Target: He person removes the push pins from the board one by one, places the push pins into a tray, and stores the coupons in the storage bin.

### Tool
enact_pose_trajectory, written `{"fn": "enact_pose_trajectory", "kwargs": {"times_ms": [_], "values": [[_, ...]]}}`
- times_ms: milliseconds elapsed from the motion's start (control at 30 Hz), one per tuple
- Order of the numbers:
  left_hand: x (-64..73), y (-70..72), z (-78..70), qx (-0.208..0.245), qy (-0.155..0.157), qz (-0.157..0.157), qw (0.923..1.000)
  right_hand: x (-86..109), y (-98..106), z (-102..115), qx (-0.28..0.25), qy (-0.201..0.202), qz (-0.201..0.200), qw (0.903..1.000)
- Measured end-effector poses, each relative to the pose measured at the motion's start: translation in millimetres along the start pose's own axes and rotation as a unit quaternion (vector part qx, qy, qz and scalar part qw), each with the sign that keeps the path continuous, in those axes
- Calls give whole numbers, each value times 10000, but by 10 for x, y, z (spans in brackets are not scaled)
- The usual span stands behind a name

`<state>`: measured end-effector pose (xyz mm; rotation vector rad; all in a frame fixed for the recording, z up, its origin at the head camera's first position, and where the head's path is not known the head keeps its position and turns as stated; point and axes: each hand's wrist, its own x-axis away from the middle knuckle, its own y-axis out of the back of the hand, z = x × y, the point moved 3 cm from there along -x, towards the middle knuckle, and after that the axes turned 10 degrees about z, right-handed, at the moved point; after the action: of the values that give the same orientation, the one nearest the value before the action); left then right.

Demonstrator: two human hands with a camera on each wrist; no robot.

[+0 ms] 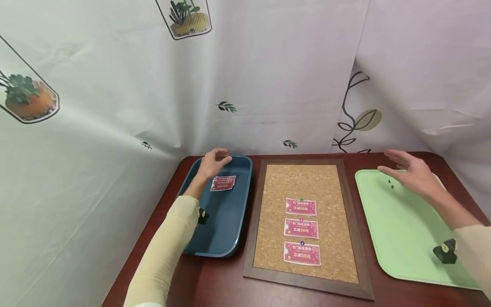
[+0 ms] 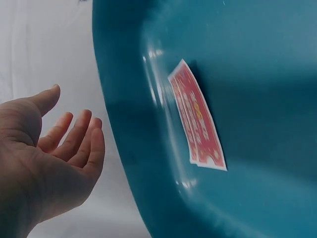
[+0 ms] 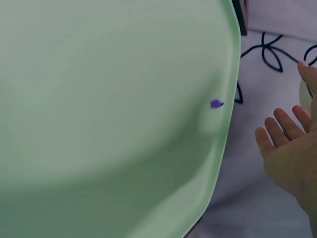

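My left hand (image 1: 214, 164) hovers over the far end of a blue tray (image 1: 220, 226), fingers relaxed, holding nothing. Overlapping pink coupons (image 1: 223, 183) lie in that tray just below the hand. Over the far part of a green tray (image 1: 402, 230) is my right hand (image 1: 418, 174), its fingers loosely extended and nothing in them. In the right wrist view, a purple push pin (image 3: 216, 103) lies near the tray's rim. Between the trays is a framed corkboard (image 1: 276, 183), bearing a column of three pink coupons: top (image 1: 301, 207), middle (image 1: 301, 229) and bottom (image 1: 301, 254), each with a pin at its top edge.
A small clear pin (image 1: 301, 173) shows near the top of the corkboard. The trays and board sit on a dark red-brown table (image 1: 222, 281). White curtain-like sheeting (image 1: 276, 85) with plant prints closes off the back and left side.
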<state>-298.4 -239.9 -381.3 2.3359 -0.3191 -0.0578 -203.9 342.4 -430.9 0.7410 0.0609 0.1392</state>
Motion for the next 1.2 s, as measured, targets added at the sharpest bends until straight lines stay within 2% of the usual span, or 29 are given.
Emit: {"fn": "enact_pose_trajectory", "kwargs": {"times_ms": [200, 400, 767, 1000, 1200], "values": [[-24, -108, -147, 39, -159, 213, 9996, -69, -108, 216, -153, 48, 257, 9995], [-30, -233, -279, 79, -122, 418, 9990, -145, -259, 435, -188, 140, 586, 9980], [8, -533, -532, -48, -292, 837, 9961, -229, -647, 786, 231, 737, 1005, 9919], [85, -756, -666, -246, -377, 1121, 9927, -237, -933, 938, 133, 1093, 1321, 9851], [88, -915, -762, -423, -566, 1301, 9890, -227, -1130, 1052, 42, 1285, 1603, 9787]]}}
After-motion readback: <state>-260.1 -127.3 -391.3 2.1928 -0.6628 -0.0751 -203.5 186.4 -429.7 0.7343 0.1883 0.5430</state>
